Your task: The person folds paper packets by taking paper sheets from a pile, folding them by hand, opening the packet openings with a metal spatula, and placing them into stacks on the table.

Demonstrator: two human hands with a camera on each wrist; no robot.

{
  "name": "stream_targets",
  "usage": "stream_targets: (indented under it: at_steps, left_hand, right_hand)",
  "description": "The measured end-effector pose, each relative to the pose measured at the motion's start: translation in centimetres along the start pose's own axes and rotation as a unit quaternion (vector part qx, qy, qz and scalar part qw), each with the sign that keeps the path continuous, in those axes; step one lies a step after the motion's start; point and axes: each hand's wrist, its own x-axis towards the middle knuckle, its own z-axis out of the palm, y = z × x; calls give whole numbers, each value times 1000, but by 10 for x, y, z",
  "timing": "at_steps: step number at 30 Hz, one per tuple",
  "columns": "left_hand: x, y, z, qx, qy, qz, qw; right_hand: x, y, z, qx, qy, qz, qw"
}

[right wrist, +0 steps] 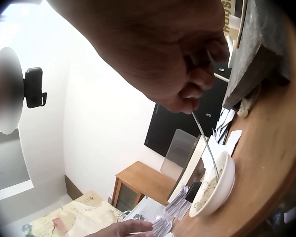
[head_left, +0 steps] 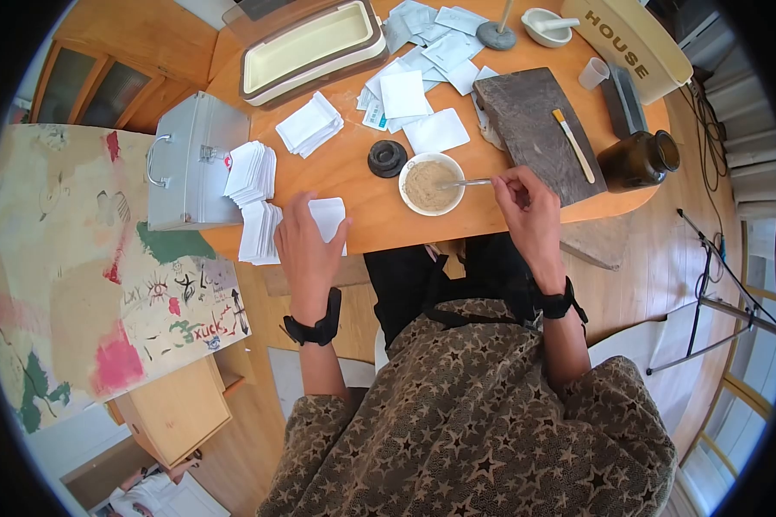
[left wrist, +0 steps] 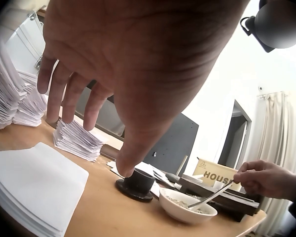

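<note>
While right hand [head_left: 530, 214] pinches slim silver metal utensil [head_left: 469, 183] | round white bowl [left wrist: 180, 214] between hands | left hand [head_left: 309, 246] spread, empty, near white paper stack [head_left: 329, 215]

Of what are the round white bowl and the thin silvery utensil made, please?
Round white bowl: probably glazed ceramic, as its wall looks smooth and slightly glossy; plastic is possible. Thin silvery utensil: likely polished metal, given its grey shine.
</note>
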Motion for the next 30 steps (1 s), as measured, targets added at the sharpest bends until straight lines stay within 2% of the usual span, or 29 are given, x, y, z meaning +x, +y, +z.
stream_targets:
  at_steps: [22,30]
  left_hand:
    - [25,1,-6,12,-17,23,1000]
    - [46,-7,-8,18,-13,54,998]
  right_hand:
    - [2,0,-3,4,-4,18,1000]
    - [1,0,-2,10,-6,15,1000]
